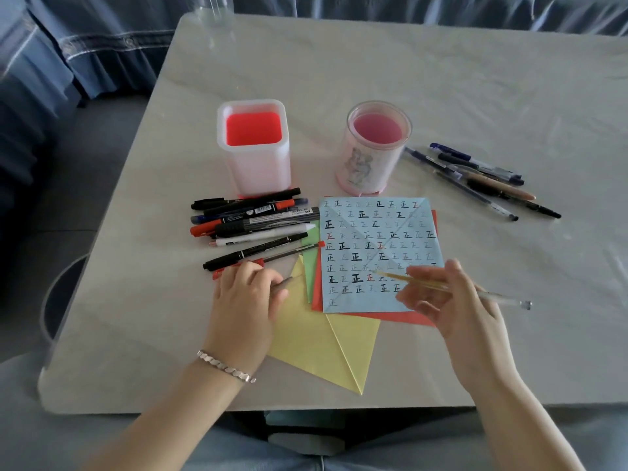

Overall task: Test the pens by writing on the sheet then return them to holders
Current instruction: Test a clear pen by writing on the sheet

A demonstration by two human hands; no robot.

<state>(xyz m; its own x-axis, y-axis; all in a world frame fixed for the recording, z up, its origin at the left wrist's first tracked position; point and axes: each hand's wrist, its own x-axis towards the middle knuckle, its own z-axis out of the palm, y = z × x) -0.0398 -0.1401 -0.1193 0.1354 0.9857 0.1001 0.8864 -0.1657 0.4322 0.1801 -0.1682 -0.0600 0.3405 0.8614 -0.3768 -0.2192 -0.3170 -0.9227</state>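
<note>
A light blue sheet (pixel 377 246) covered in rows of written marks lies on top of red, green and yellow papers. My right hand (pixel 452 300) holds a clear pen with a yellow core (pixel 441 285), its tip just above the sheet's lower part. My left hand (pixel 248 294) rests on the yellow paper and pinches a small grey pen cap (pixel 283 283). A pile of markers and pens (pixel 255 220) lies left of the sheet. Another group of pens (pixel 482 178) lies at the right. Behind the sheet stand a square holder (pixel 255 147) with a red inside and a round pink holder (pixel 373 147), both without pens.
The yellow paper (pixel 326 345) reaches toward the table's near edge (pixel 238 407). A clear bottle (pixel 212 8) stands at the far edge. Blue fabric lies beyond the table on the left and at the back. A silver bracelet (pixel 226 367) is on my left wrist.
</note>
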